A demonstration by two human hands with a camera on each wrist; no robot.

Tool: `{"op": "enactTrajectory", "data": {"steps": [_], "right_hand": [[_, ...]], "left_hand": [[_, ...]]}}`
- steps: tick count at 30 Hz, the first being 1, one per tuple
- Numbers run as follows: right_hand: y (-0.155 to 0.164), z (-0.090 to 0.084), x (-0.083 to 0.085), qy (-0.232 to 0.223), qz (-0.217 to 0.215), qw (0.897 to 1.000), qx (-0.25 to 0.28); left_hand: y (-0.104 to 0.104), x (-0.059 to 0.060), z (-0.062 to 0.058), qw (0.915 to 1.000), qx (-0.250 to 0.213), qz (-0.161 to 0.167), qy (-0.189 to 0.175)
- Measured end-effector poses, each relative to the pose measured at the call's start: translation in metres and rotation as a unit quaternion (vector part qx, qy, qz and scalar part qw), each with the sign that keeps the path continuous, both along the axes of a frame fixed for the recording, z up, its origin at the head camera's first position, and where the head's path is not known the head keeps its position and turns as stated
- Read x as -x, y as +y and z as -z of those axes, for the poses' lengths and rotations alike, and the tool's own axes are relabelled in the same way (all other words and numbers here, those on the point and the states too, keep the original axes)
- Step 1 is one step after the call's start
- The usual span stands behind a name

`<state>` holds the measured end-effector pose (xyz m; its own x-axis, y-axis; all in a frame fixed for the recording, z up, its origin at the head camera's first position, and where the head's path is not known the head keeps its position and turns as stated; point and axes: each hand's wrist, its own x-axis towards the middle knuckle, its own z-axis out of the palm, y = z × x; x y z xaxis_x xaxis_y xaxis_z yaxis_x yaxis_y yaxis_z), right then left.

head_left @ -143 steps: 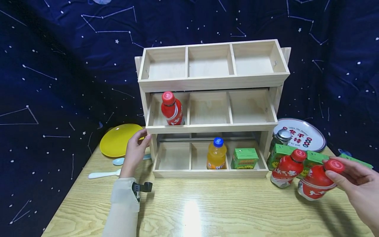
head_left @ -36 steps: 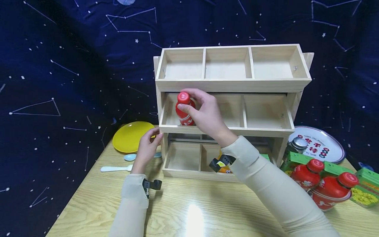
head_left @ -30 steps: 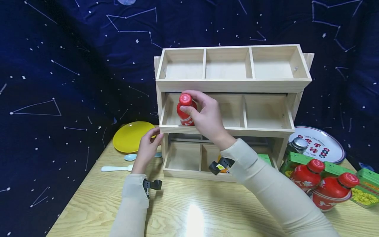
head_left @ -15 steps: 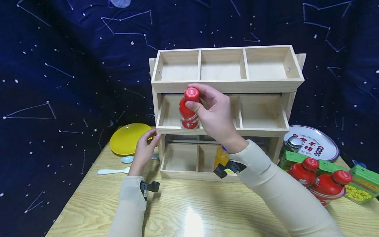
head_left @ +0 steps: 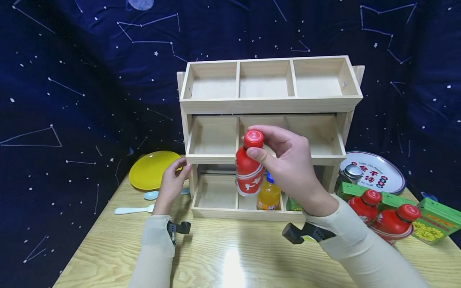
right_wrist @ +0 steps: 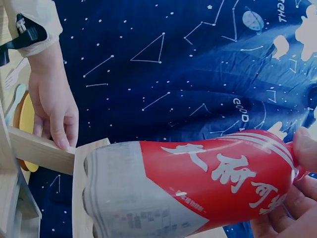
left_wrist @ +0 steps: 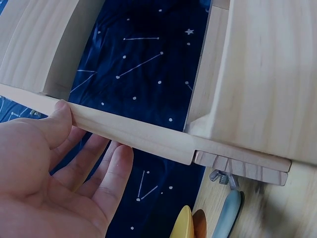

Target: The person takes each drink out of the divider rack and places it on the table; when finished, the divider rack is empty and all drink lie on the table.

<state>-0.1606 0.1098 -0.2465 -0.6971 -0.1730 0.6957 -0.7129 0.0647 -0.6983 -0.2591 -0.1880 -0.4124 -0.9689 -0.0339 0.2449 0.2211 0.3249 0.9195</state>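
Bottle [head_left: 249,174] hangs before the rack [head_left: 270,106], your right grip [head_left: 293,164] closed only round its neck, your left grip [head_left: 172,186] pinching the rack's side, so swinging it low could knock the juice [head_left: 269,197].

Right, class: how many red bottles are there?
3. One red bottle is in the right hand, in front of the rack; a second bottle and a third bottle sit on the table at the right. Others may be hidden.
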Motion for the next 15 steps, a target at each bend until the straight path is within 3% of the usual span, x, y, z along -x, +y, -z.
{"op": "enactTrajectory", "data": {"steps": [11,15], "right_hand": [[0.039,0.021,-0.033,-0.045,0.033,0.998,0.008],[0.054,0.031,-0.044,-0.057,0.054,0.997,-0.014]], "left_hand": [[0.002,-0.001,-0.001,1.0000,-0.003,0.001,-0.006],[0.002,-0.003,-0.003,1.0000,-0.002,0.000,-0.004]]}}
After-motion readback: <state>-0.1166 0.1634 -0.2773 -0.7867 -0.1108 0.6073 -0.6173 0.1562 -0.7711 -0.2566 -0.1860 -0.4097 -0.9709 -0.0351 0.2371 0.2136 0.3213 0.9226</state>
